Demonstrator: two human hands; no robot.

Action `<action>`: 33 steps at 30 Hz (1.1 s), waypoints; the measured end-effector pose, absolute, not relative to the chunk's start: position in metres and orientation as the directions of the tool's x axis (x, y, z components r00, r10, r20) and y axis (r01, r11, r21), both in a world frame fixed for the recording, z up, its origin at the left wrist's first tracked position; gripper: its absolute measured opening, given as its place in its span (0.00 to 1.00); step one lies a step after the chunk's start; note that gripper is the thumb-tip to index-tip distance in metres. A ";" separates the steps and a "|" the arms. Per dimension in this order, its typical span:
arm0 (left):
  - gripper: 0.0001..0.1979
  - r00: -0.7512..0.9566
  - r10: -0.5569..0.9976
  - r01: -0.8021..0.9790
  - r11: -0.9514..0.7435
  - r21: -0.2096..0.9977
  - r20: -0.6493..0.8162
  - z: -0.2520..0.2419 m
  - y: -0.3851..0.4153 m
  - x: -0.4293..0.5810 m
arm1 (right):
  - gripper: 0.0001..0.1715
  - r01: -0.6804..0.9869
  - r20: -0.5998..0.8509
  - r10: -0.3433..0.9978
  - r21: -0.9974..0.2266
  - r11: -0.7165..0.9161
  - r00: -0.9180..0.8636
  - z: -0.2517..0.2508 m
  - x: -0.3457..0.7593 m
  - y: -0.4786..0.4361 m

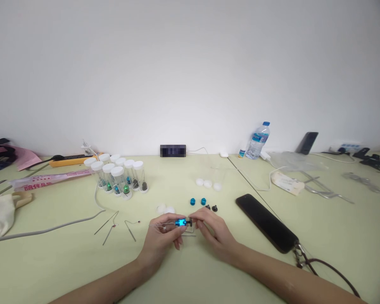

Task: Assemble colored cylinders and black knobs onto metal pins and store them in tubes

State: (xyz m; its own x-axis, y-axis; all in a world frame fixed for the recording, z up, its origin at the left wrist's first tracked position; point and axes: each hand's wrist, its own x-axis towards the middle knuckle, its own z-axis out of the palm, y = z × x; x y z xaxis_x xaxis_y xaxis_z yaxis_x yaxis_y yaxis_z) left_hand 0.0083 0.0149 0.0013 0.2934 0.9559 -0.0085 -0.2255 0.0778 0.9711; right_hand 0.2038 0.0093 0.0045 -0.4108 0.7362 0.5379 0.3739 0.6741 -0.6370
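Pale green surface [66,261] looks partway through the job: white-capped clear plastic tubes [117,172] stand filled, two round blue knobs [193,202] lie loose, left hand [161,240] pinches a shiny blue metal cylinder [181,222] front and centre, and right hand [217,236] is at its black end [190,222], can't tell if gripping.

Above the tabletop [63,270], both forearms [114,282] are bare, and a small silvery ring [164,228] circles a finger of the left hand [158,242].

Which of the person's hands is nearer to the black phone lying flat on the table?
Right. The right hand is left of the black phone; the left hand is farther left, beyond the right hand.
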 end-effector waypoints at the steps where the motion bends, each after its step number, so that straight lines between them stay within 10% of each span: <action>1: 0.12 0.292 0.956 -0.225 0.079 0.971 -0.010 0.001 0.015 0.008 | 0.14 0.380 0.531 0.745 -0.643 0.665 -0.403 0.004 0.204 0.009; 23: 0.14 0.279 0.960 -0.233 0.086 0.969 -0.018 -0.001 0.016 0.009 | 0.11 0.303 0.575 0.750 -0.688 0.660 -0.327 0.002 0.207 0.007; 33: 0.14 0.247 0.969 -0.217 0.083 0.973 -0.028 0.000 0.016 0.011 | 0.28 0.356 0.550 0.752 -0.664 0.658 -0.363 -0.005 0.211 0.005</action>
State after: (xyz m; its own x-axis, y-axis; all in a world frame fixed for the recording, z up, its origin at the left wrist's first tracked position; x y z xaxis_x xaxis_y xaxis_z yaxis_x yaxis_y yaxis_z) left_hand 0.0107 0.0158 0.0000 0.2472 0.9686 -0.0281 -0.2166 0.0835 0.9727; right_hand 0.2114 0.0048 -0.0052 -0.3626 0.7520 0.5504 0.3556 0.6576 -0.6642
